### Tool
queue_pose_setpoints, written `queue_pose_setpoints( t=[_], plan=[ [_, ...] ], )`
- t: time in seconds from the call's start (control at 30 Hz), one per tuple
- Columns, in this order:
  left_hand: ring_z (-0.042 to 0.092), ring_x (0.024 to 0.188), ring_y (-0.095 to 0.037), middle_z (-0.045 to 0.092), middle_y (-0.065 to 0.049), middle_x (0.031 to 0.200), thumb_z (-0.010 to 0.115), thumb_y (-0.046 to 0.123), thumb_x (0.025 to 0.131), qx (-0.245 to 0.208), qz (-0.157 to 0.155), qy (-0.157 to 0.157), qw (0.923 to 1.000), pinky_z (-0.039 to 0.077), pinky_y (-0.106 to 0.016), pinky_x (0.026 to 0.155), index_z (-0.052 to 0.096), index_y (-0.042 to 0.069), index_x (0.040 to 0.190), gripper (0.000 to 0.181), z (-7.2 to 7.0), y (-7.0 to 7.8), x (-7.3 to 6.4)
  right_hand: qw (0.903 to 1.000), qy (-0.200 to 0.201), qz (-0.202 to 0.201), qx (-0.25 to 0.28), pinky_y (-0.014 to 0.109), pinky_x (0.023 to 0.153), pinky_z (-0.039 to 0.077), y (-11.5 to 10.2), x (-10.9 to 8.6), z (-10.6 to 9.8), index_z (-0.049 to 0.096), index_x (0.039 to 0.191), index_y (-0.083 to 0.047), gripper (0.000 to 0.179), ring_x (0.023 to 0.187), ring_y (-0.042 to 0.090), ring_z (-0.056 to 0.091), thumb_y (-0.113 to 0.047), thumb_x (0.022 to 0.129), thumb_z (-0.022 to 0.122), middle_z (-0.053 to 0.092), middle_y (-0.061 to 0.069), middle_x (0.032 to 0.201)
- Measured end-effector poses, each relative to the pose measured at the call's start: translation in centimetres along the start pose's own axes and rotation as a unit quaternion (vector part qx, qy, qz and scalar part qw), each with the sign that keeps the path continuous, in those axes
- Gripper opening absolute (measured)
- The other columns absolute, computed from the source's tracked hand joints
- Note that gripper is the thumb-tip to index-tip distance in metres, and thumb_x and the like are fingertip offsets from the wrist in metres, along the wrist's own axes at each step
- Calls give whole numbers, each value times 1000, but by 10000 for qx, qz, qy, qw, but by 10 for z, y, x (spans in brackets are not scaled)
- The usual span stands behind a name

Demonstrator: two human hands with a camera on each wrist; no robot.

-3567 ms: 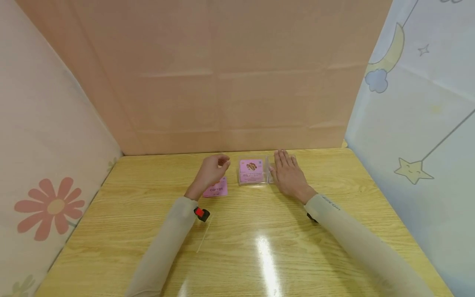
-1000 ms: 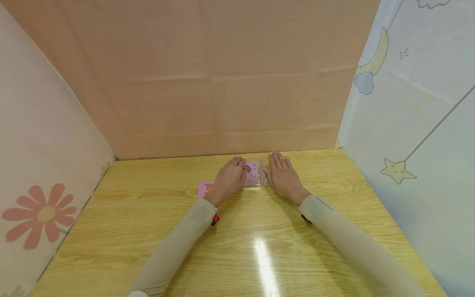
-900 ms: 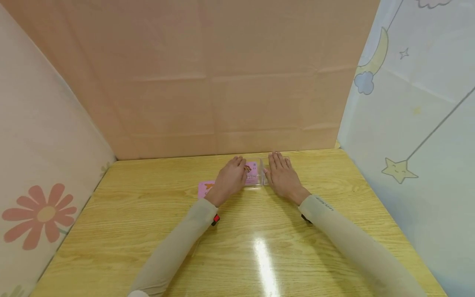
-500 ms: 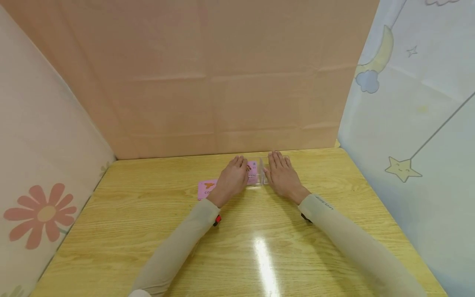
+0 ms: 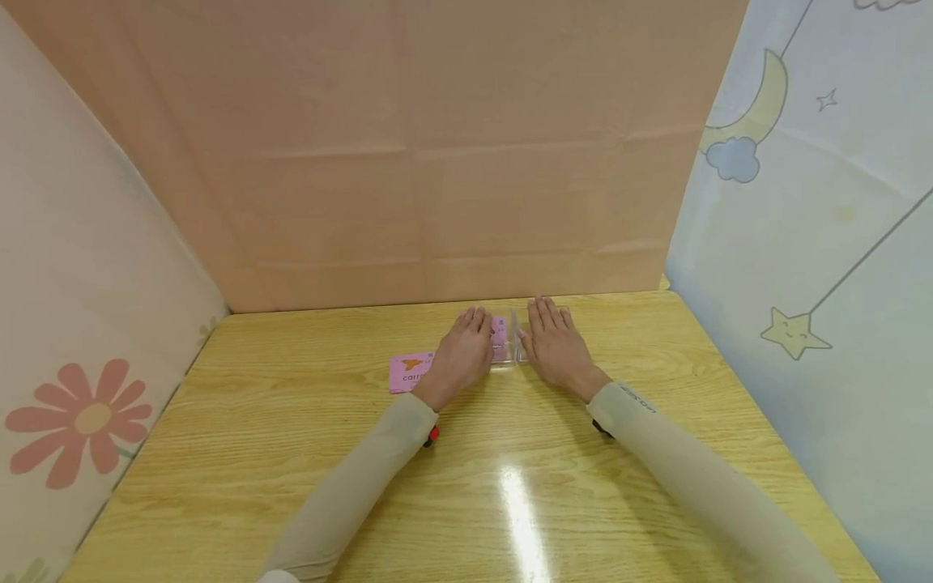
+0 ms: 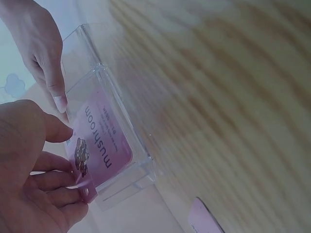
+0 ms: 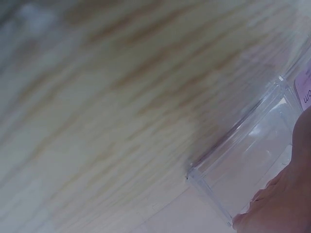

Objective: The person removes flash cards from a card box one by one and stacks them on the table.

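Observation:
A clear hinged plastic box (image 5: 514, 350) lies opened out near the back of the table. Its left half holds a pink card (image 6: 104, 138) printed "mushroom". My left hand (image 5: 462, 352) covers much of that half; in the left wrist view its thumb and curled fingers grip the card's edges, near a small punched hole. Flat over the box's right half rests my right hand (image 5: 560, 350), fingers straight and together. The right wrist view shows bare clear plastic (image 7: 243, 160) beside its palm. A pink "carrot" card (image 5: 408, 374) lies left of the box, partly hidden by my left hand.
The wooden table (image 5: 291, 453) ends at a peach backdrop (image 5: 437, 202) just behind the box. Patterned side walls stand left and right, the right wall (image 5: 794, 243) bearing a moon and stars.
My left hand has moved right from above the carrot card onto the mushroom card, shifting slightly farther right in the last second. My right hand stays on the box.

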State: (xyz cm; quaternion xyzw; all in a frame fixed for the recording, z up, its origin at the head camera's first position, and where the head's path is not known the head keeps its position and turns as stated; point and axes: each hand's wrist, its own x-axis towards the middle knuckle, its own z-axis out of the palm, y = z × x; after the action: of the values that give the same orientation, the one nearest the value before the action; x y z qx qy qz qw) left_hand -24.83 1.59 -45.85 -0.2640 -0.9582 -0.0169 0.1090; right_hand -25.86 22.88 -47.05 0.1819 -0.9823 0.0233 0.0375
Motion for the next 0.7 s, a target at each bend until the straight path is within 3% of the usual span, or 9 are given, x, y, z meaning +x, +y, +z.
queue_pose_setpoints(
  t=[0.3,0.7],
  plan=[
    [38,156,-40,42,-24,164,43,22,112,126,69,84,9999,31,-47,131,44,-6,156,52,6,3,-4,10000,63,-41,-21,60,134,13,0,0,0,9,166,5,71,165,41,10,-43,115,22,15,26,175],
    [37,156,-41,41,-27,164,47,24,111,103,132,-57,9998,29,-48,132,42,-8,156,56,2,3,-5,10000,32,4,63,59,135,11,0,0,1,8,167,3,71,165,40,9,-44,115,21,13,25,175]
  ],
)
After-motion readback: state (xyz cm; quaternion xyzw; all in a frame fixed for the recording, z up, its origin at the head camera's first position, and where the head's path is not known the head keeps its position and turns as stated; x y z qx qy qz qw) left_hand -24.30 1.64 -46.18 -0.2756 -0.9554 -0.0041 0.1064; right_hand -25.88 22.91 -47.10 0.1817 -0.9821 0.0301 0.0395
